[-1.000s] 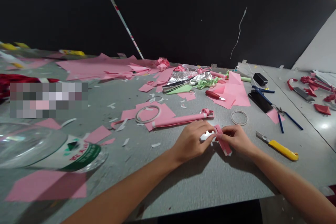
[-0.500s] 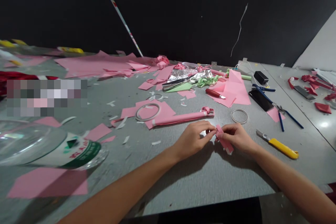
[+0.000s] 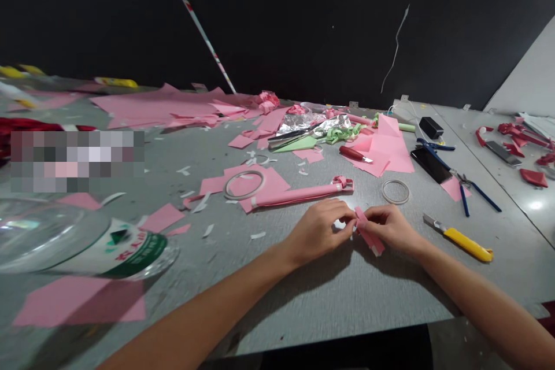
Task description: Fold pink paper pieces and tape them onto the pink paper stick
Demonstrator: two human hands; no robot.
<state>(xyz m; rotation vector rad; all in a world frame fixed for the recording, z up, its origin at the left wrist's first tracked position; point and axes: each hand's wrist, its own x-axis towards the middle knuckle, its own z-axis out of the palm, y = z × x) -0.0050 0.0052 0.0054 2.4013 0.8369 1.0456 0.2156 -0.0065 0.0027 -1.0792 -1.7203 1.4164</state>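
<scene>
Both hands meet at the middle front of the grey table (image 3: pixel 329 300). My right hand (image 3: pixel 392 228) pinches a narrow folded pink paper strip (image 3: pixel 368 236), which slants down toward me. My left hand (image 3: pixel 318 231) is closed, its fingertips pinched at the strip's upper end, where a bit of white shows between the fingers. Just beyond the hands lies a long rolled pink paper tube (image 3: pixel 299 195) with a small loop at its right end.
A tape ring (image 3: pixel 395 191) and a yellow utility knife (image 3: pixel 466 241) lie to the right. Pliers (image 3: pixel 470 189), a black phone (image 3: pixel 429 163) and a red-handled cutter (image 3: pixel 353 154) lie farther back. Pink paper sheets (image 3: pixel 165 107) and foil (image 3: pixel 310 123) fill the rear. A clear plastic bottle (image 3: pixel 87 243) lies left.
The hands have stayed in place; the fingers have shifted slightly on the pink strip, and the view has tilted a little.
</scene>
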